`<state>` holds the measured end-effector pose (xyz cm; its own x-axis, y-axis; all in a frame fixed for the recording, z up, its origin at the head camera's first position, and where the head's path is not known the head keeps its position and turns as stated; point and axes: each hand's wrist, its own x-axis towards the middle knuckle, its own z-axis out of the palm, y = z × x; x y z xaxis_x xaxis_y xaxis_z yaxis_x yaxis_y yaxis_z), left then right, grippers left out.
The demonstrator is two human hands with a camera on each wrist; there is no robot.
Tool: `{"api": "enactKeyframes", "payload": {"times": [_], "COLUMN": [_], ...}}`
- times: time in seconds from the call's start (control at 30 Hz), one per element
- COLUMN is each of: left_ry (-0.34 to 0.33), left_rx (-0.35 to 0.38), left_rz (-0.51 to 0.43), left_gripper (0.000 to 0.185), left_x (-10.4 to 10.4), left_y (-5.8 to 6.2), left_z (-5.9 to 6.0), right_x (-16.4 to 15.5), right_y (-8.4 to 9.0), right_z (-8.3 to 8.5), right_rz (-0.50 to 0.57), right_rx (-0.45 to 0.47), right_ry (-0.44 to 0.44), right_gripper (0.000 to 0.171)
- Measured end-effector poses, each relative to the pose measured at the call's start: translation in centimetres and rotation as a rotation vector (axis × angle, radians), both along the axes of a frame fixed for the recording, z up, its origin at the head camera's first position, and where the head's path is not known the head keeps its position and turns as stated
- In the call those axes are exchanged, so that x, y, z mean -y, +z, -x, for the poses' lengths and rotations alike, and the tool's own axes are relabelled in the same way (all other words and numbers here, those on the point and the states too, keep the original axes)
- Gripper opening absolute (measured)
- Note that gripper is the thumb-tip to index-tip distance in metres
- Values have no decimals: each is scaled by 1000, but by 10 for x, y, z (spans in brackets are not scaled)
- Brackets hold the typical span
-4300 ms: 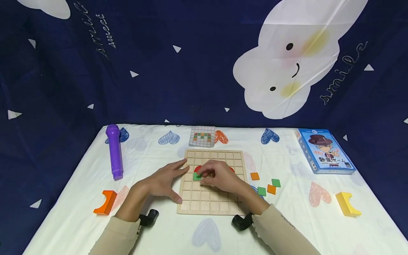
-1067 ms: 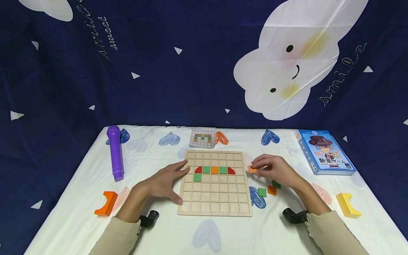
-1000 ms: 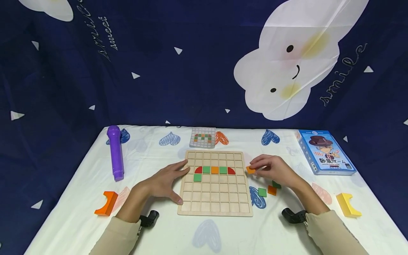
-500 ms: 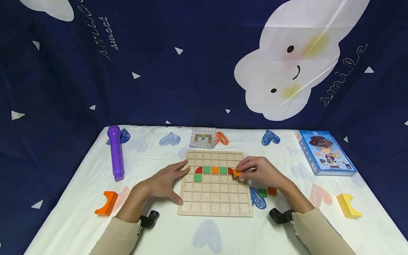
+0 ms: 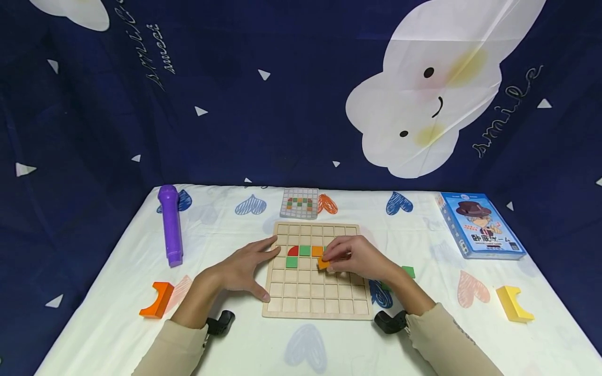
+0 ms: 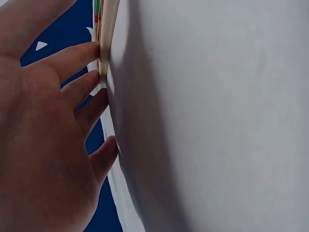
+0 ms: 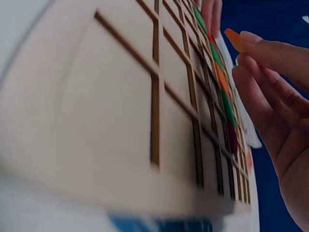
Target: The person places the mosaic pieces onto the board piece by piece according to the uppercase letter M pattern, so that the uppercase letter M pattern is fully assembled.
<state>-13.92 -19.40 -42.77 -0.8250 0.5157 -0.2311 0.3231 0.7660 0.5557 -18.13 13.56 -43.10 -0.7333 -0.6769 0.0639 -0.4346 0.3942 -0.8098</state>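
Note:
My right hand [image 5: 358, 258] pinches an orange square tile [image 5: 323, 263] between thumb and fingers, over the middle of the wooden grid board [image 5: 317, 305]. The right wrist view shows this tile tilted at the fingertips, raised off the grid. My left hand [image 5: 240, 265] lies spread at the board's left side, its fingertips touching the edge. Set in the grid are a red quarter-round tile [image 5: 293, 251], a green tile [image 5: 304, 250] and an orange tile [image 5: 317, 251] in one row. Another green tile [image 5: 291, 262] sits below the red one. My right hand hides the row's right end.
Behind the board lies a small pattern card [image 5: 299, 203]. A loose green tile [image 5: 409, 271] shows beyond my right forearm. A purple microphone [image 5: 171, 224] and orange arch block [image 5: 157, 300] lie left; a blue game box [image 5: 483, 225] and yellow arch block [image 5: 514, 304] are right.
My right hand let go of the green tile below the red one, took an orange tile from the right of the board and carried it left over the grid. The left hand stayed put.

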Motion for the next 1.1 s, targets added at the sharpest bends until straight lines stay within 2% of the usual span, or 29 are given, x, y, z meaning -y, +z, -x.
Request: {"api": "enactKeyframes", "payload": {"times": [0.13,0.57,0.8,1.1], "left_ry": [7,-10,-9,-9], "left_rx": [5,-1,-2,-2], "left_rz": [5,16,12,8], "left_gripper": [114,113,114,113], "left_x": [-1,0,1,1], "left_y": [-1,-1,0,0], "left_z": [0,2,2,2], "right_x": [14,49,60,67], "right_y": [-2,-6,-7,-9], "right_z": [-1,-10,-14,-15], "right_rz": [11,8,-33,-33], "right_rx": [-33,10,-6,-2], "right_ry": [37,65,66,73], "right_gripper": [18,19,18,16]}}
